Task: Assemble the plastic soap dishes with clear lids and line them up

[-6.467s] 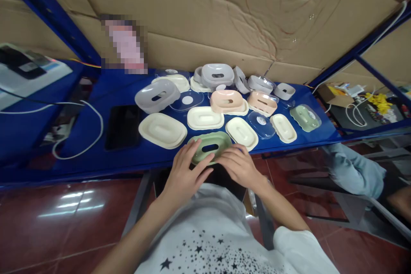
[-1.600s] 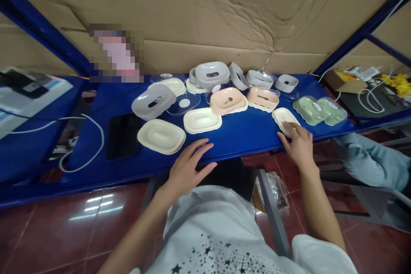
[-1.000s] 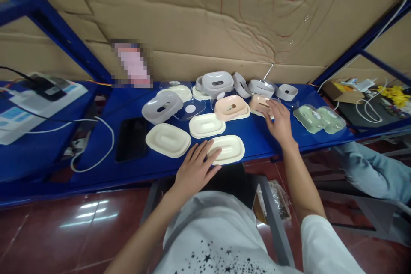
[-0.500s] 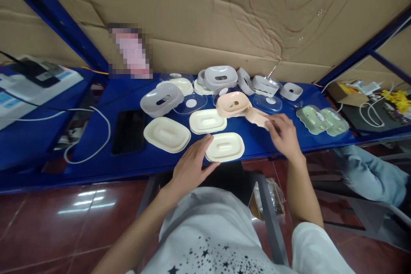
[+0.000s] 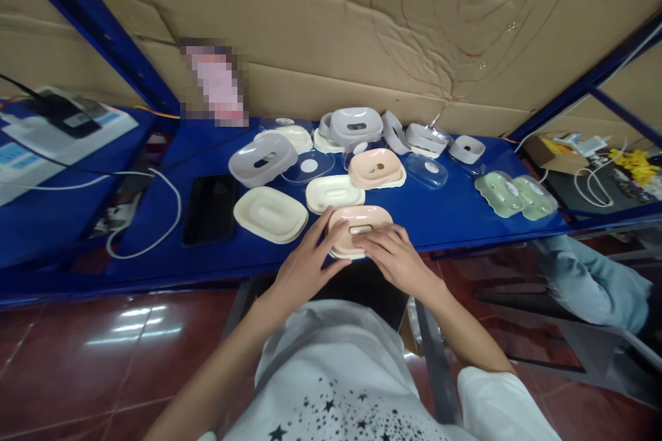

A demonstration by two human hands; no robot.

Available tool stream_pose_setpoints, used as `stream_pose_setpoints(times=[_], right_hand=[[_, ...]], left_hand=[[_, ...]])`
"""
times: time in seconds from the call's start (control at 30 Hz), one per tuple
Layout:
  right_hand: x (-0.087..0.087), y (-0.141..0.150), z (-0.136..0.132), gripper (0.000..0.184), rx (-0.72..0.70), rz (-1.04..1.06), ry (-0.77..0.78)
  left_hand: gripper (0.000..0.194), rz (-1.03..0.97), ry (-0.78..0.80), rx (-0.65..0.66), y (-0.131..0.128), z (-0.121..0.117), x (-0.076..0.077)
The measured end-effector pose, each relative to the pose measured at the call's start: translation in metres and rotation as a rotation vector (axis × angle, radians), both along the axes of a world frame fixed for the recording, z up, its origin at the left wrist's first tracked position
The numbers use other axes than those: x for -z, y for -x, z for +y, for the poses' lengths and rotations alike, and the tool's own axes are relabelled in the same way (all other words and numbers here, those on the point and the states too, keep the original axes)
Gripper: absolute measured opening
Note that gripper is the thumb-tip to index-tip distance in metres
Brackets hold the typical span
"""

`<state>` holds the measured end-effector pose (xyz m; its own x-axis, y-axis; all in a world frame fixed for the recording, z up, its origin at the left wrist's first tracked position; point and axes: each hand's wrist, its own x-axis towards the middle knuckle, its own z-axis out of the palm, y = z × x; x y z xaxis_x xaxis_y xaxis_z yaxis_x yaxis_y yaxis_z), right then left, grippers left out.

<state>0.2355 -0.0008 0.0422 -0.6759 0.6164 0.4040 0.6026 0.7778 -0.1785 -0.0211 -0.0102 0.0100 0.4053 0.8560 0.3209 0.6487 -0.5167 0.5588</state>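
Head view: left hand, right hand hold peach tray; green sets rightward seem done, grey trays beyond don't.

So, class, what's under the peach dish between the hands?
A cream base shows through the slot of the peach dish and along its near edge. The dish, left hand and right hand hide the rest.

White shirt with black stars
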Motion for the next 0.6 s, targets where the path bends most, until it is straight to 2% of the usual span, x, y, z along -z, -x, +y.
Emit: stream_pose_setpoints(times=[0.1,0.27,0.37,0.5,0.6], right_hand=[[0.0002,0.0019,0.0006,0.040,-0.006,-0.024,0.009],[-0.0057,0.0012,0.0031,0.030,-0.032,0.036,0.046],[-0.0080,0.0005,0.0058,0.029,-0.045,0.052,0.069],[-0.0041,0.0011,0.0085,0.024,0.008,0.173,0.109],[0.0001,0.0005,0.0090,0.021,0.064,0.262,0.139]], left_hand=[[0.079,-0.026,-0.016,0.020,0.0018,0.0021,0.0025],[0.071,-0.052,0.024,0.034,0.0032,0.0025,0.0014],[0.076,-0.090,0.028,0.019,0.0030,0.0020,-0.0003],[0.089,-0.162,0.034,-0.016,0.0017,0.0015,0.0008],[0.090,-0.177,0.016,-0.026,0.0005,0.0010,0.0036]])
